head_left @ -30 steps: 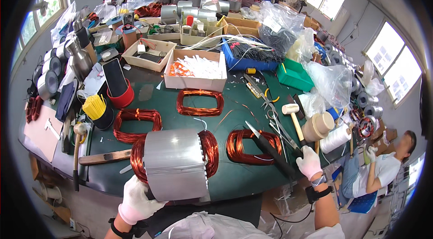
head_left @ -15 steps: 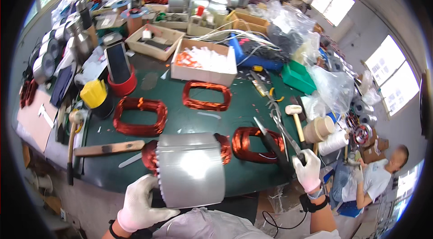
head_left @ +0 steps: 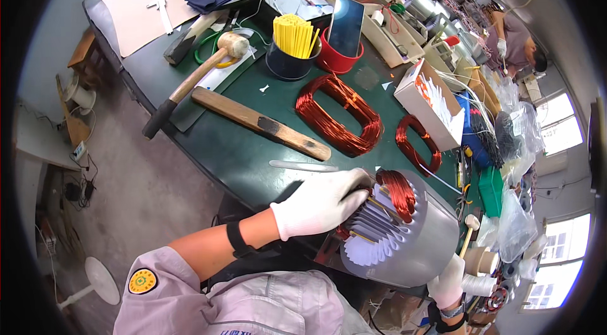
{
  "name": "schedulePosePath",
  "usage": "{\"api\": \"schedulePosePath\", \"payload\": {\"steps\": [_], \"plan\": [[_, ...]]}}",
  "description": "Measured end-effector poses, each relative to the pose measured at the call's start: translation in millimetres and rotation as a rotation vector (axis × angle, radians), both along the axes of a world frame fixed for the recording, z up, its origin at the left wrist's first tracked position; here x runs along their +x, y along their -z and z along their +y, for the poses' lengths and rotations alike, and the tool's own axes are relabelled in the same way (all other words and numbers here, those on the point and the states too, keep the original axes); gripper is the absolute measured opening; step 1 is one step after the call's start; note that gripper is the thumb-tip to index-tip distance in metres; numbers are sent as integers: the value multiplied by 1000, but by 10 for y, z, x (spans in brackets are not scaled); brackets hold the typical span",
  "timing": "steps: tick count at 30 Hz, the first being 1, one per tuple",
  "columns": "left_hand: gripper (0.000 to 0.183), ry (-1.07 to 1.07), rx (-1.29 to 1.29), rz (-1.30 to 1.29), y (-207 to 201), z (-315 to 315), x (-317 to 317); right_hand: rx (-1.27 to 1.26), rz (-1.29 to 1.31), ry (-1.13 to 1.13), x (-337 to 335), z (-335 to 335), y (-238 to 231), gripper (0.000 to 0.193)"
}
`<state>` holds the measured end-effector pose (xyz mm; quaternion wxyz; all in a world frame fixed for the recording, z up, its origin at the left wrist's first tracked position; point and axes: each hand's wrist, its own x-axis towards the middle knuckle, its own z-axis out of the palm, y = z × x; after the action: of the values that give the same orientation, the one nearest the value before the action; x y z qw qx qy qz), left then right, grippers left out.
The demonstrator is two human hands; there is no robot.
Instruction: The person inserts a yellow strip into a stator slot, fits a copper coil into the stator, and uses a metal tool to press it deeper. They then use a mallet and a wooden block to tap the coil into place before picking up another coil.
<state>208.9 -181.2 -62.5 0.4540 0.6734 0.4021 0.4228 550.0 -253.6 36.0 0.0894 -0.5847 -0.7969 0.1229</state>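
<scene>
Stator point(head_left: 404, 240) lower centre at table point(head_left: 208, 139) edge. Left hand point(head_left: 319, 203) fingers curled on its end with white slot paper; right hand point(head_left: 447, 281) cups underside. One copper coil point(head_left: 398, 188) seated; two coils point(head_left: 338, 112) unfitted, centre

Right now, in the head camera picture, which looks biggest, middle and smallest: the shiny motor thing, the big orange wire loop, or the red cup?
1. Metal stator, held by the left hand and right hand; being nearest the camera enlarges it.
2. Large copper coil.
3. Red cup.
</scene>
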Motion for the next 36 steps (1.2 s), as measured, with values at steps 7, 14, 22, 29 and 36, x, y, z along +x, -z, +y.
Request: {"api": "schedulePosePath", "payload": {"steps": [7, 14, 22, 29, 36], "plan": [[17, -44, -64, -97, 153, -34, 159, -4, -82, -98, -130, 107, 82, 27], [19, -52, -348, -181, 46, -115, 176, -183, -192, -14, -199, 63, 27, 42], [23, -20, -365, -50, -13, -156, 44, -78, -337, -236, -243, 182, 78, 35], [24, 38, -217, -42, 81, -119, 31, 26, -331, -364, -354, 173, -62, 28], [23, 83, -242, -72, 68, -78, 33, -15, -389, -349, -261, 56, -150, 27]]}}
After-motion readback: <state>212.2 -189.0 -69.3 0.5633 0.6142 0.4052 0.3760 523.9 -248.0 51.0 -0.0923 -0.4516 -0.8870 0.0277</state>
